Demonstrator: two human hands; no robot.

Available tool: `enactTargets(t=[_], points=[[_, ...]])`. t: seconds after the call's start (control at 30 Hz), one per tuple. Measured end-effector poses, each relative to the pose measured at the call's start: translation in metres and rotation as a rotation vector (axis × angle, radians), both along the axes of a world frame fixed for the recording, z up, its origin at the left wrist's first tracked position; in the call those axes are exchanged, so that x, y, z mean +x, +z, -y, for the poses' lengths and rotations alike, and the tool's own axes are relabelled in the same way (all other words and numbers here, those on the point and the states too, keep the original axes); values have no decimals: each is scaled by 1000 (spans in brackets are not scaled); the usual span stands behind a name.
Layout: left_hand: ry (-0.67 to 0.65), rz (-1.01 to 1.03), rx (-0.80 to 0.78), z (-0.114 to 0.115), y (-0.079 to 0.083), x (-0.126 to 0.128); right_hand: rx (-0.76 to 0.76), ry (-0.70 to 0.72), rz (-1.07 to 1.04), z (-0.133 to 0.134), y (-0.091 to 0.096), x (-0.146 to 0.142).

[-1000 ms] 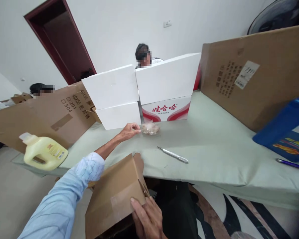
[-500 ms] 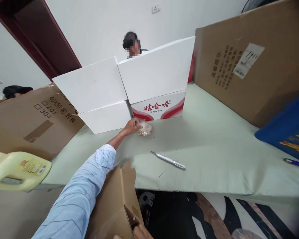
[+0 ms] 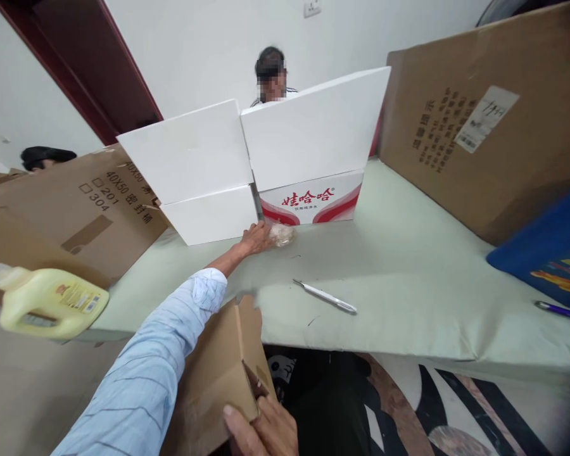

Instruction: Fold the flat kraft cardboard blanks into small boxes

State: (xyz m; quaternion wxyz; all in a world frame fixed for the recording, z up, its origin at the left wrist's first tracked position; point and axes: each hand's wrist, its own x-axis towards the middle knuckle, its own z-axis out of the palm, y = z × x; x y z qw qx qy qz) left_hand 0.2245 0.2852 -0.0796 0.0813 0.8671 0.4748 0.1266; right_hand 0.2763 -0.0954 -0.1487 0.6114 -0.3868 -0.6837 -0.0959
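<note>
At the far side of the table (image 3: 408, 285), under the white boxes (image 3: 209, 215): left hand (image 3: 255, 239) stretched out, fingers curled against the packet (image 3: 284, 234). Cannot tell if they grip it. Packet lies on the table, not lifted. Near edge: right hand (image 3: 261, 430) clamps the open carton (image 3: 213, 386), thumb on top, its inside hidden.

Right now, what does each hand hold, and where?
Right hand grips the cardboard box at its flap corner. Left hand touches the plastic bag at its left end; grasp unclear.
</note>
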Motion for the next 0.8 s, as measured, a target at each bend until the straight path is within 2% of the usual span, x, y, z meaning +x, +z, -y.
enactTargets(t=[0.17,0.27,0.33,0.4,0.5,0.57,0.63,0.7,0.8], points=[[16,3,14,19,44,-22,-125,191,71,-13,34,7],[-90,30,75,53,80,-52,-175,227,82,-34,53,4],[-204,90,147,90,109,-81,-223,233,122,-53,67,1],[-253,183,217,139,136,-114,-317,216,179,-74,83,-3],[-157,327,263,221,162,-164,-541,180,269,-109,114,-11],[-71,358,259,266,163,-194,-653,149,314,-133,136,-18],[-35,323,228,296,150,-217,-711,112,353,-155,155,-26],[7,243,190,308,131,-233,-745,81,388,-173,168,-36],[93,127,108,300,106,-247,-792,74,445,-192,177,-49]])
